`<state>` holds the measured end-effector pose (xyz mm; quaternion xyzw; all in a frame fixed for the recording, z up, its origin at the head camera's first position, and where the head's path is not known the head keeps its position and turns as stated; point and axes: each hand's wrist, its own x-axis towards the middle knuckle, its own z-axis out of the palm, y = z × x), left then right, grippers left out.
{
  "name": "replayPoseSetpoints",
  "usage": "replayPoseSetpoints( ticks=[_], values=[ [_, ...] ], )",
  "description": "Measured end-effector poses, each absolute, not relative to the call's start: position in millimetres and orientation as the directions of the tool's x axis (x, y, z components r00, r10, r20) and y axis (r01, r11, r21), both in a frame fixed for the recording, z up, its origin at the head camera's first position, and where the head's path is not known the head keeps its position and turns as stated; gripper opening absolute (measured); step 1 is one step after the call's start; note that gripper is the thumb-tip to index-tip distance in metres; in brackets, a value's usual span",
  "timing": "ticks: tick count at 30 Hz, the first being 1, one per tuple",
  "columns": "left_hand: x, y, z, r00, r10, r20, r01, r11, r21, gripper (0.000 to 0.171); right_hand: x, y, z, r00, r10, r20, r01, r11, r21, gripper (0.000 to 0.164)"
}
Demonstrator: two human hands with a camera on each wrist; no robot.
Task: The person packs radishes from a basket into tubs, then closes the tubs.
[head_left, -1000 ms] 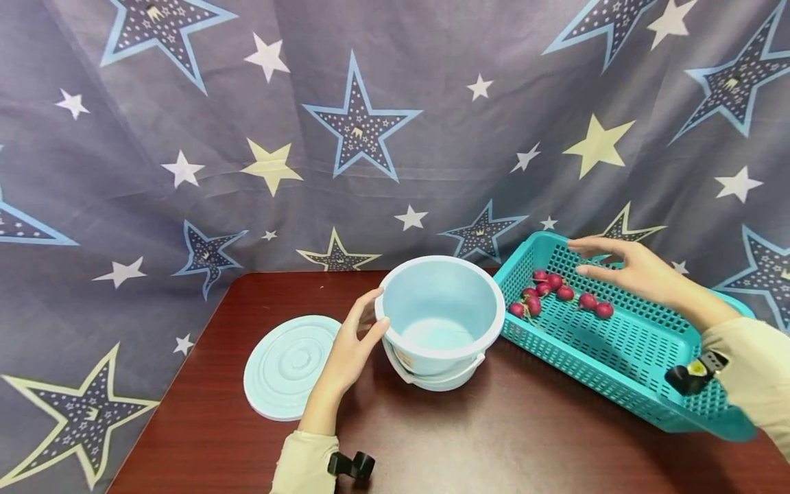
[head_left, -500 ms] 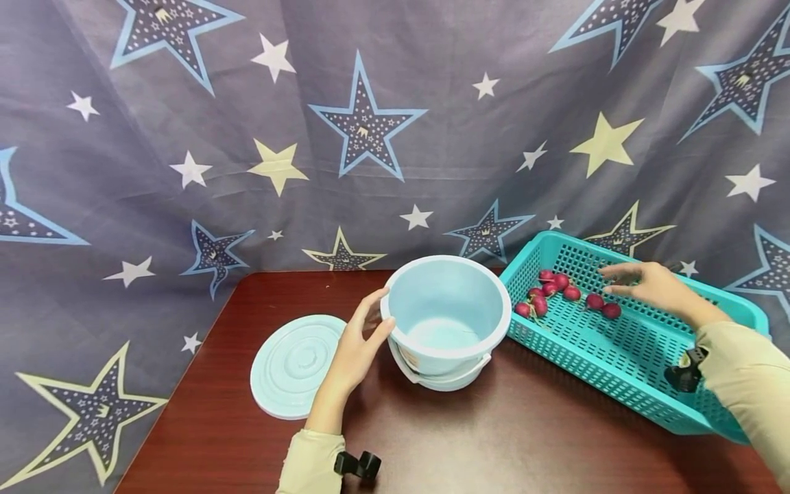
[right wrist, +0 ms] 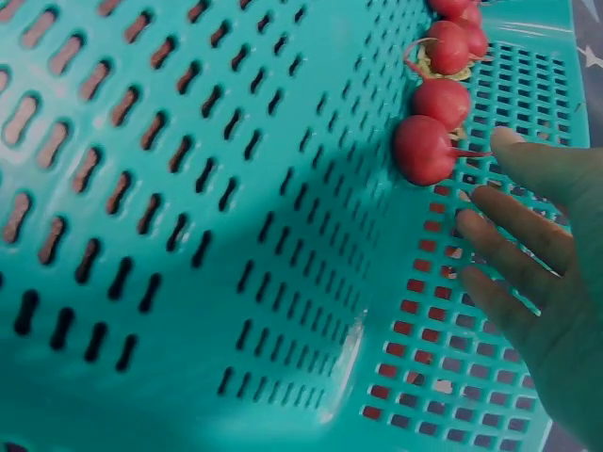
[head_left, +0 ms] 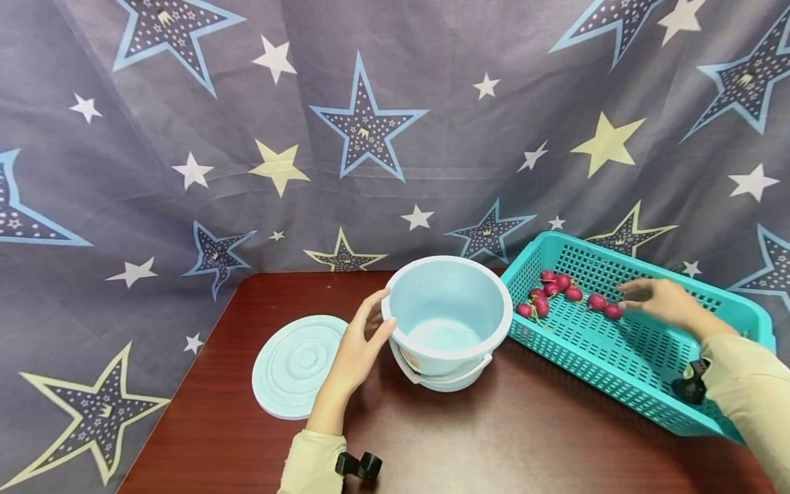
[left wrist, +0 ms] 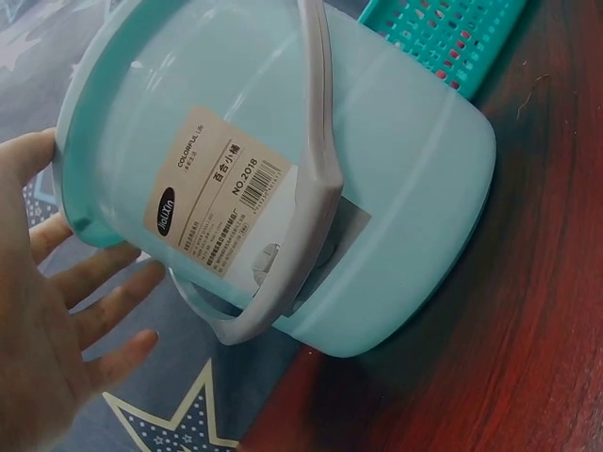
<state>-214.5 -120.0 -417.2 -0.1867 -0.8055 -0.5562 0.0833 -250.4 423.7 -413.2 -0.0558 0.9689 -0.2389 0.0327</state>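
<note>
Teal basket (head_left: pixel 617 385) hasn't budged since 0.5 s ago, its long axis running back-left to front-right. Pale-blue bucket (head_left: pixel 447 291) stands upright just beside it, mouth up, paper label (left wrist: pixel 221 193) on the side, left hand (head_left: pixel 354 346) at the rim with fingers apart. What's changed: right hand (head_left: pixel 663 302) dipped lower into the basket, fingers spread, gripping nothing. Nearest radish (right wrist: pixel 424 151) is round, pinkish red, on the basket floor, thin tail pointing toward that hand.
</note>
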Motion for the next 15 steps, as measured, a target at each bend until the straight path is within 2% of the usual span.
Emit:
replayPoseSetpoints(
  ticks=[4, 15],
  values=[
    [-215, -120, -417, -0.911, 0.217, 0.35, 0.404, 0.313, 0.86, 0.048, -251, 426, -420, -0.989, -0.137, -0.05, -0.099, 0.882, -0.46, 0.052],
    [-214, -120, -416, -0.916, 0.212, 0.342, 0.395, 0.314, 0.863, 0.046, -258, 421, -430, -0.986, -0.163, -0.046, -0.129, 0.901, -0.414, 0.042]
  ],
)
